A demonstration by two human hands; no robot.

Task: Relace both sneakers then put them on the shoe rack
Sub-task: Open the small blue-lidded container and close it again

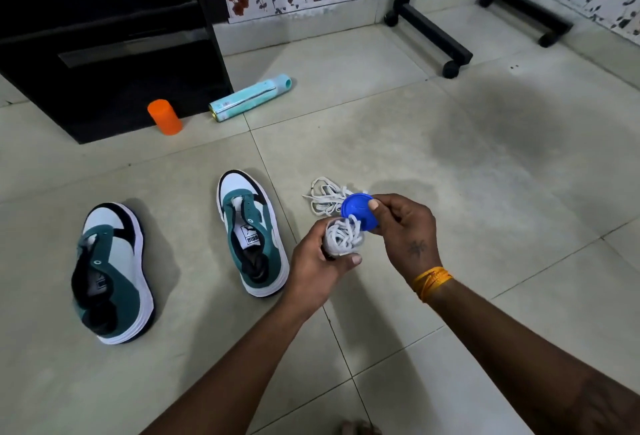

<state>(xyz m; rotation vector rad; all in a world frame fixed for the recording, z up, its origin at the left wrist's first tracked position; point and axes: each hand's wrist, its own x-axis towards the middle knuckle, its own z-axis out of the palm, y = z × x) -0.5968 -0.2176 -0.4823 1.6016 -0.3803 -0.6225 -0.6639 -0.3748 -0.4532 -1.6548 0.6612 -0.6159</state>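
Two laceless sneakers [180, 258] (laces [343, 235] in hand [315, 268])

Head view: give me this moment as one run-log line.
left hand: holds jar of laces | right hand: pinches blue lid, off jar | spare lace: floor | sneakers: unlaced, floor
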